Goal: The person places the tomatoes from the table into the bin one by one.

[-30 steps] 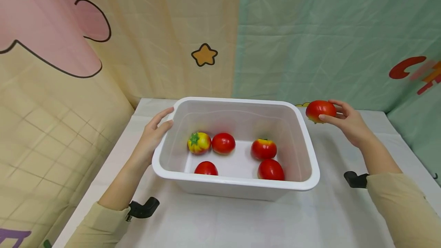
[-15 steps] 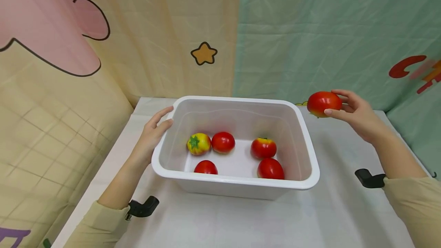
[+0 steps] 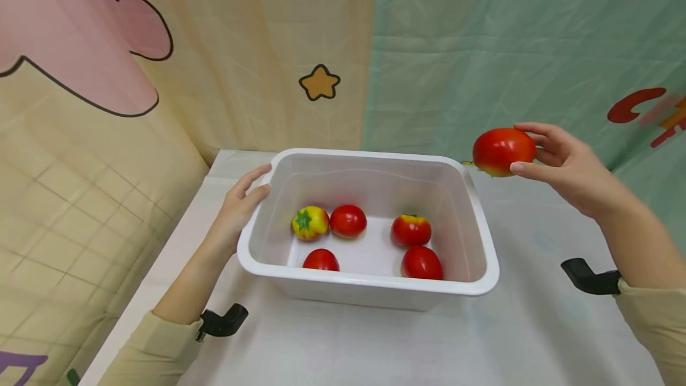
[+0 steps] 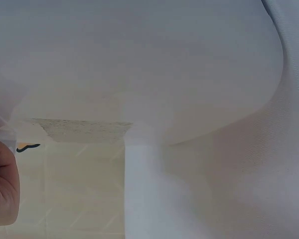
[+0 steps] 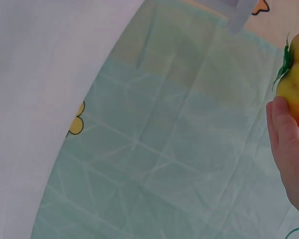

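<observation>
A red tomato, yellow near its underside, is held in the right hand above the table, beyond the bin's right side. In the right wrist view, that tomato shows its yellow end and green calyx beside the fingers. My left hand grips the left rim of the white plastic bin. Inside the bin lie a yellow tomato with a green calyx and several red ones, among them a red tomato touching it and a tomato with a yellow top.
The bin stands on a table with a white cloth. Behind the table hangs a printed curtain, beige on one side and green on the other. A black wrist mount sits on the left sleeve, another mount on the right.
The right hand has lifted the tomato higher and come nearer the camera, its forearm shifting right. The left hand and the bin have stayed in place.
</observation>
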{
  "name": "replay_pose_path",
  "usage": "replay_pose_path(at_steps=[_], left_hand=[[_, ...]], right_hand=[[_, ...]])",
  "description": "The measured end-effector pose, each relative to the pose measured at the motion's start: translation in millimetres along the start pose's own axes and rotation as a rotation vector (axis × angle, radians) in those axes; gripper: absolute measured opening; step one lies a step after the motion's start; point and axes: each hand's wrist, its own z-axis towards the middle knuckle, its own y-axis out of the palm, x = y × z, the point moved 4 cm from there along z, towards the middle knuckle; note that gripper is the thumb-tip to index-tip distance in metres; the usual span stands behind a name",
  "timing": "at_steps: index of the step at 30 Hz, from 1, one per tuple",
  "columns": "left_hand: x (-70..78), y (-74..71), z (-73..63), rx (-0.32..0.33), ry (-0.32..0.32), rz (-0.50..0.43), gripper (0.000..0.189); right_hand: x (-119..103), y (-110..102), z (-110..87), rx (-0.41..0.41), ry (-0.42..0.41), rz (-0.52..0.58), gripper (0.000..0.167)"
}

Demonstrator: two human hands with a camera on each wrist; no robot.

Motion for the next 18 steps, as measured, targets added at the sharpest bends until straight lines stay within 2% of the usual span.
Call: replay_pose_path(at_steps=[3,7,11,18], left_hand=[[-0.2,0.4,0.5,0.002,0.003,0.0,0.049],[-0.5,0.9,0.9,0.004,0.003,-0.008,0.049],[-0.6,1.0,1.0,0.006,0.0,-0.012,0.049],[0.9,-0.6,-0.5,0.012,-0.008,-0.016,0.049]], right_hand=[[-8.3,11.5,-0.5,-0.039,-0.022,-0.005,0.055],[-14.3,30.2,-1.3,-0.094,-0.048,-0.099,0.057],[-15.9,49.1,-0.4,-0.146,-0.027,-0.177,0.057],[-8.4,77.4,5.5,-0.229,0.034,-0.188,0.057]])
